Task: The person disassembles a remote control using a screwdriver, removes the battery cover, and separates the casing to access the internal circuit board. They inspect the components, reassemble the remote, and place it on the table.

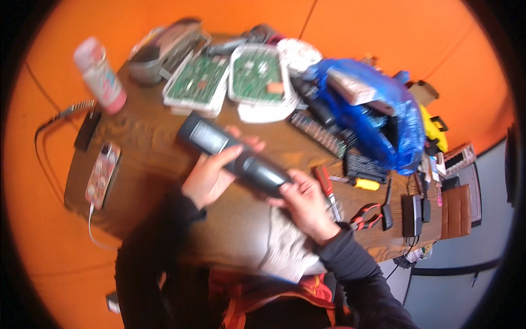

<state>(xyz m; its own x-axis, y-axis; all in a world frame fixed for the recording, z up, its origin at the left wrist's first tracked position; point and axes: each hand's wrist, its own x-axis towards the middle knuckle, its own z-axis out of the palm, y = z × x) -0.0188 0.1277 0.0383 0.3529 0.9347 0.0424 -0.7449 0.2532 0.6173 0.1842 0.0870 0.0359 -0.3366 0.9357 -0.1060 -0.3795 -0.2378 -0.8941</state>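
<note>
Above the near middle of the table I hold a long black device (255,171) with a pale label on its upper-left end; its exact kind is unclear. My left hand (211,172) wraps round its middle, the thumb lying across the top near the label. At the lower-right end, my right hand (307,205) pinches it between thumb and fingers. Under my right wrist lies a light knitted cloth (287,244) at the table edge. Just right of that hand are a red-handled tool (324,183), a screwdriver with a yellow handle (366,184) and red-handled pliers (366,216).
Two white trays of green circuit boards (258,74) (197,79) stand at the back. A blue plastic bag (378,120) bulges at the right. A patterned phone (103,174) on a white cable and a pink-white bottle (101,77) are left. Black adapters (412,216) sit far right.
</note>
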